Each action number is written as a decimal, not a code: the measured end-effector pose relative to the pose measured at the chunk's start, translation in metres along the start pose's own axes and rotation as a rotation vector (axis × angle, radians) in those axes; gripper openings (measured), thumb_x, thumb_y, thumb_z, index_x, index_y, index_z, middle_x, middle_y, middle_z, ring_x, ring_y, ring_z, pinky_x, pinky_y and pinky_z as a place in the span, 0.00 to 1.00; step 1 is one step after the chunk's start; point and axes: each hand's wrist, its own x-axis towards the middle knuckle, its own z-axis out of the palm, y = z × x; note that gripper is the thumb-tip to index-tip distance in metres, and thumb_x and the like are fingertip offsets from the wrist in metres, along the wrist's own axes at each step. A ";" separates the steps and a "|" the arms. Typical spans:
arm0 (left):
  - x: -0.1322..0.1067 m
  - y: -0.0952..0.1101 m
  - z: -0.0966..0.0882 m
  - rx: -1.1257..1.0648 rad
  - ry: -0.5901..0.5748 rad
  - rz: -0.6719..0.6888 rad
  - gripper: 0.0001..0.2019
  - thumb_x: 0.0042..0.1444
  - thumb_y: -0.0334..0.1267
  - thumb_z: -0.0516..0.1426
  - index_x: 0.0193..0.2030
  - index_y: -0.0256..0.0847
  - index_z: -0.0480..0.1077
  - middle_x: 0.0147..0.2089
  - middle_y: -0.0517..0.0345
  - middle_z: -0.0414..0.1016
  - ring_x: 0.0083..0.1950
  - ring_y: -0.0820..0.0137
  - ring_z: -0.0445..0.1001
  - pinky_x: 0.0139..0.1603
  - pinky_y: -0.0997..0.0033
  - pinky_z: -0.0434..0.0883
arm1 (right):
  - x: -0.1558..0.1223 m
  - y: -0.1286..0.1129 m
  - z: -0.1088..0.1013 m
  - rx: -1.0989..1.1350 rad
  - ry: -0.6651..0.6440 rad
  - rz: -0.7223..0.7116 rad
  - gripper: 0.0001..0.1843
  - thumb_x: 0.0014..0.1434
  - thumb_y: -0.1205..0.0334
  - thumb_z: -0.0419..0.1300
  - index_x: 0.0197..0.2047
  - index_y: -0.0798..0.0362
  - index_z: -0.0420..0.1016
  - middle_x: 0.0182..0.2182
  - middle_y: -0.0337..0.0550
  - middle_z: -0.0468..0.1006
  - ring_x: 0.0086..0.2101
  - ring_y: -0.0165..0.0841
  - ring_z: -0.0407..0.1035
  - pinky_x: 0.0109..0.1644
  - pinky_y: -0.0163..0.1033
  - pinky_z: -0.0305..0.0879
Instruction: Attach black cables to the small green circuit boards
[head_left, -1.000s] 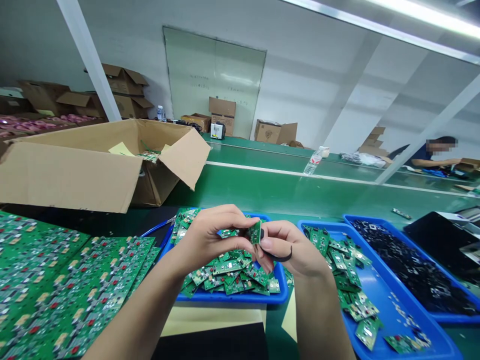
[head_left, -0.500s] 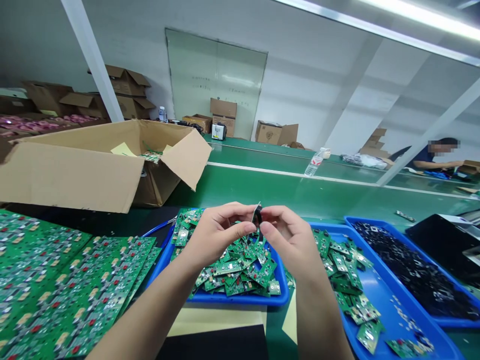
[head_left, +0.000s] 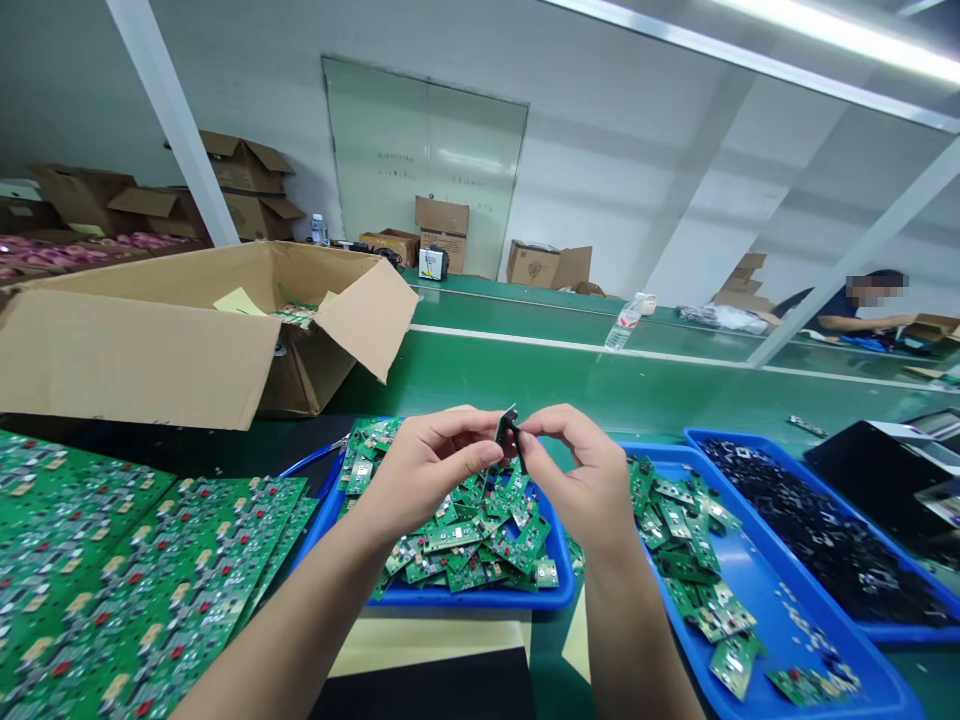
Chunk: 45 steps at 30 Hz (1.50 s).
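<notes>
My left hand pinches a small green circuit board, held edge-on above a blue tray heaped with several small green boards. My right hand meets it from the right, thumb and forefinger closed on a small black part pressed against the board. Both hands hover over the tray's far half, touching each other at the fingertips.
Large green board panels cover the table at left. A second blue tray with boards and a third with black parts lie at right. An open cardboard box stands behind. A person sits far right by the green conveyor.
The board has been turned from face-on to edge-on and lifted slightly. My right hand's fingers have moved up to pinch at the board's edge.
</notes>
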 end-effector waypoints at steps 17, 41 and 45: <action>-0.005 0.002 0.000 0.171 -0.108 -0.018 0.11 0.50 0.31 0.63 0.42 0.42 0.80 0.36 0.55 0.77 0.35 0.72 0.74 0.34 0.78 0.72 | 0.005 0.020 -0.023 0.085 0.493 -0.027 0.14 0.59 0.68 0.59 0.49 0.50 0.70 0.39 0.42 0.77 0.36 0.31 0.74 0.41 0.39 0.72; -0.007 0.006 -0.007 0.291 -0.093 0.130 0.11 0.51 0.33 0.65 0.43 0.41 0.79 0.38 0.52 0.78 0.39 0.69 0.75 0.39 0.73 0.75 | -0.006 -0.008 -0.007 0.400 0.079 0.112 0.21 0.56 0.70 0.59 0.53 0.48 0.66 0.31 0.37 0.77 0.32 0.29 0.74 0.36 0.35 0.75; -0.007 0.005 -0.008 0.363 -0.097 0.172 0.10 0.52 0.33 0.64 0.43 0.40 0.78 0.38 0.53 0.78 0.40 0.69 0.75 0.40 0.73 0.74 | -0.009 -0.013 -0.003 0.342 0.146 0.055 0.23 0.55 0.73 0.61 0.53 0.47 0.67 0.31 0.35 0.76 0.31 0.27 0.73 0.35 0.32 0.74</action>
